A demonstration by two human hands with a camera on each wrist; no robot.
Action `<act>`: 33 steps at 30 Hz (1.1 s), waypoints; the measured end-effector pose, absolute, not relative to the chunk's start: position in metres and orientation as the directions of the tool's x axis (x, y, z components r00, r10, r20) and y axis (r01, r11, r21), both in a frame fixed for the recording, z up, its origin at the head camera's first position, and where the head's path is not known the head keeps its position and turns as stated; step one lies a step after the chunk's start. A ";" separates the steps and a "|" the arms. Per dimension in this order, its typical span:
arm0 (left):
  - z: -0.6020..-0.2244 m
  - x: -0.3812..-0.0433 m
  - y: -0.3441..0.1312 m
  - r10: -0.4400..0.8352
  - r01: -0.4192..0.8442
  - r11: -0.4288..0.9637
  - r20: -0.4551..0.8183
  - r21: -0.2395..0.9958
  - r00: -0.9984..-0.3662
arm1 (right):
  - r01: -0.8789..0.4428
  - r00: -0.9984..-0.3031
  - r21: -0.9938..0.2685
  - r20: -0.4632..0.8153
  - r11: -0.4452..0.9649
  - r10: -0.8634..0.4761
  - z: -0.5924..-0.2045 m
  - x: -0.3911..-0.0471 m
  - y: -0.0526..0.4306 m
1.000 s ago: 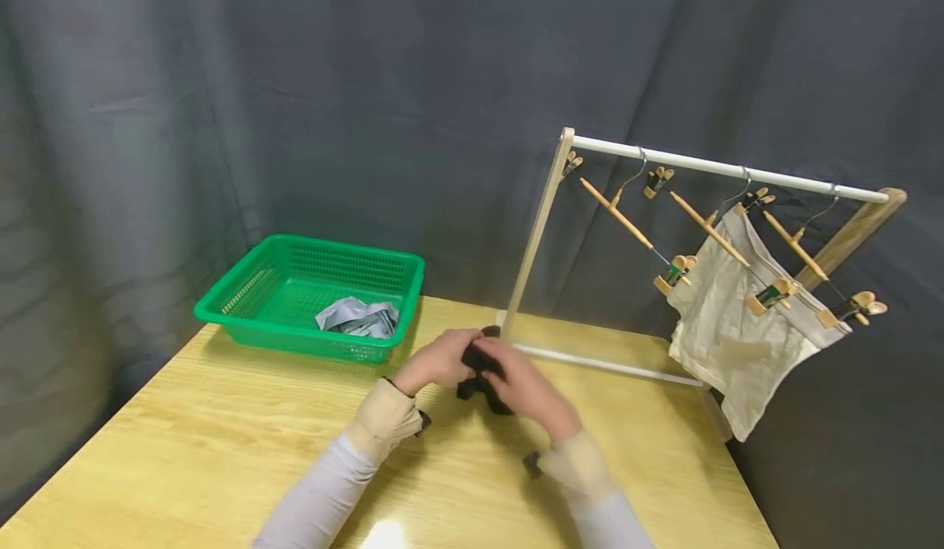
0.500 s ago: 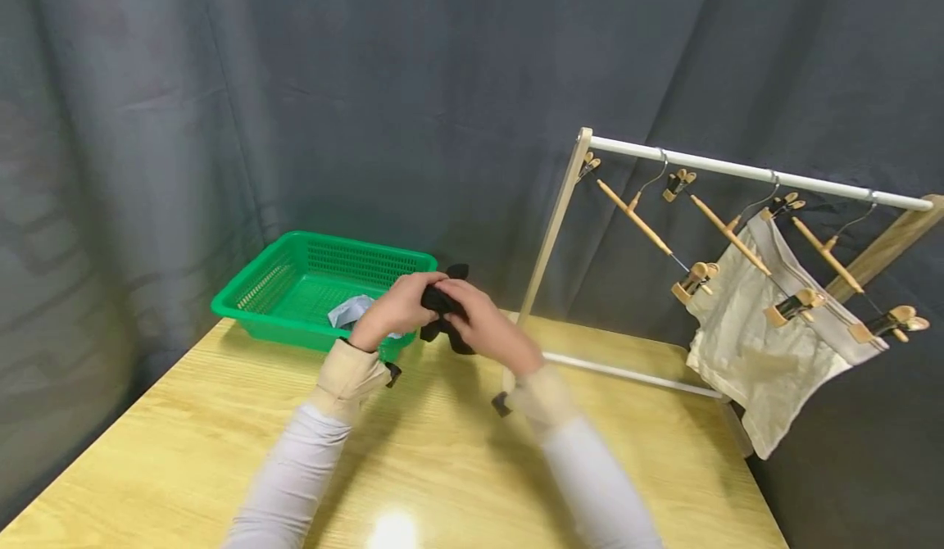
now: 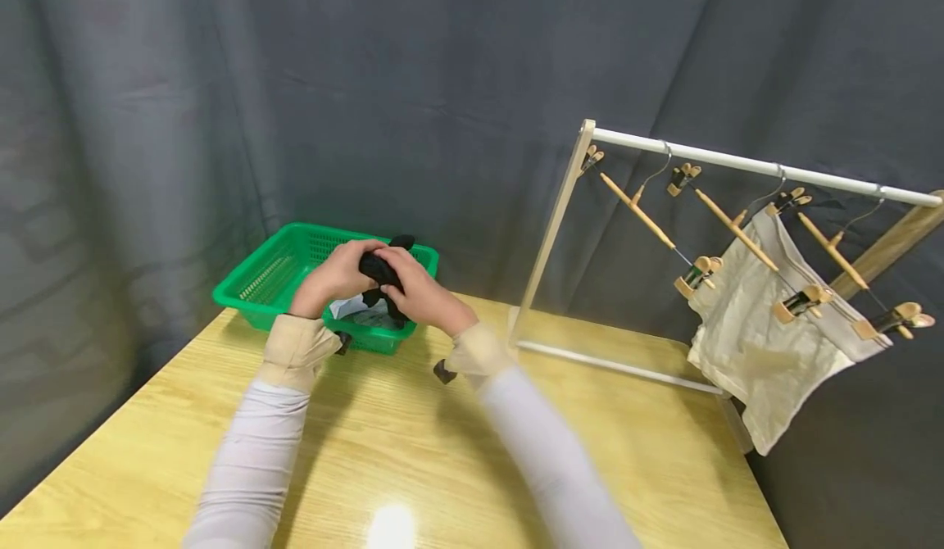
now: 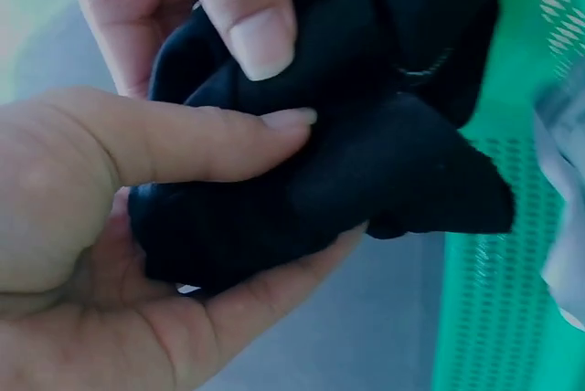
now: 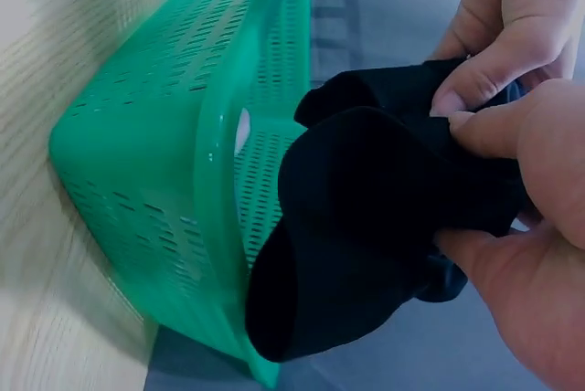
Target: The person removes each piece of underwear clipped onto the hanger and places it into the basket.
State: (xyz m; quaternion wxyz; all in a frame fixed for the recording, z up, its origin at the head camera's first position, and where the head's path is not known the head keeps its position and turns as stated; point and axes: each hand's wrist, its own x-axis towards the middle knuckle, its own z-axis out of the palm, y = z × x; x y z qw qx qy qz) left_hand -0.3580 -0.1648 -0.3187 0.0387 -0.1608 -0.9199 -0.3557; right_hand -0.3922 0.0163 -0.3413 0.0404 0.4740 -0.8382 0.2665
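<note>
One black cloth (image 3: 379,270) is bunched up in two hands, just above the right-hand part of a single green basket (image 3: 376,338). Its loose folds flare away from the fingertips, over the basket; it is so crumpled that I can't pick out a long axis. The left hand (image 3: 335,274) pinches it, thumb on top and fingers underneath. The right hand (image 3: 428,295) pinches it close by, thumb and fingertips pressed into the fabric.

Below them, in the basket, lies some crumpled pale grey cloth (image 3: 347,306); I can't tell whether it's one piece or more. Over to the right stands one rack (image 3: 553,225) bearing three hangers (image 3: 735,229) with two clips (image 3: 801,303) apiece, six altogether. One pair of off-white shorts (image 3: 767,352) hangs from the rightmost hanger. Basket and rack share one wooden table (image 3: 413,451), with a dark grey curtain (image 3: 457,106) behind.
</note>
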 end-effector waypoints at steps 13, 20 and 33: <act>-0.372 -0.379 -0.180 0.183 0.142 0.770 -0.002 0.622 -0.983 | -0.709 -0.600 -0.379 -0.119 0.595 -0.791 -0.362 -0.415 -0.003; -0.393 -0.380 -0.177 0.250 0.137 0.792 -0.112 0.595 -0.962 | -0.695 -0.623 -0.251 -0.258 0.674 -0.738 -0.377 -0.413 -0.007; -0.398 -0.375 -0.176 0.267 0.092 0.771 -0.189 0.630 -0.945 | -0.705 -0.612 -0.257 -0.250 0.661 -0.750 -0.387 -0.413 -0.010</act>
